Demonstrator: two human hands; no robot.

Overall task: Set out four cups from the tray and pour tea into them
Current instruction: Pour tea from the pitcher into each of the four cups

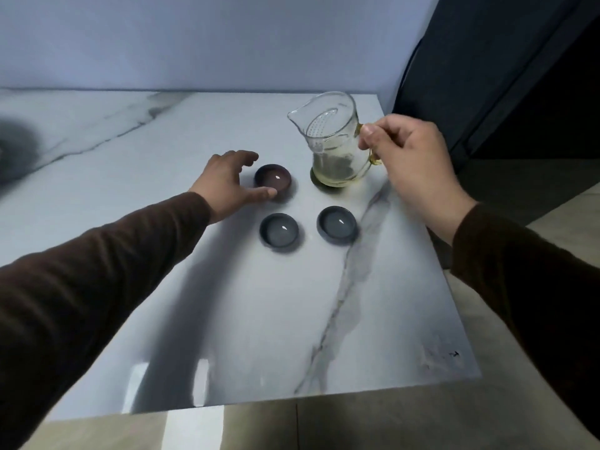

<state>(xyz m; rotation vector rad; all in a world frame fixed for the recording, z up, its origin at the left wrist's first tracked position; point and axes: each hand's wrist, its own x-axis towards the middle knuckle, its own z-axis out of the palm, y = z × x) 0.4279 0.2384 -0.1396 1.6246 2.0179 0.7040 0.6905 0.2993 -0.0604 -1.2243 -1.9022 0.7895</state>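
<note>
Between the left hand [227,181] and right hand [410,164] stand the brown cup [272,180] and glass pitcher [334,141], closing that gap. Two grey cups [279,233] sit just nearer. Nearer the wrists, the marble tabletop [243,319] lies open.

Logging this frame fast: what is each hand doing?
Left hand: open, fingers around the brown cup.
Right hand: closed on the pitcher handle.
</note>
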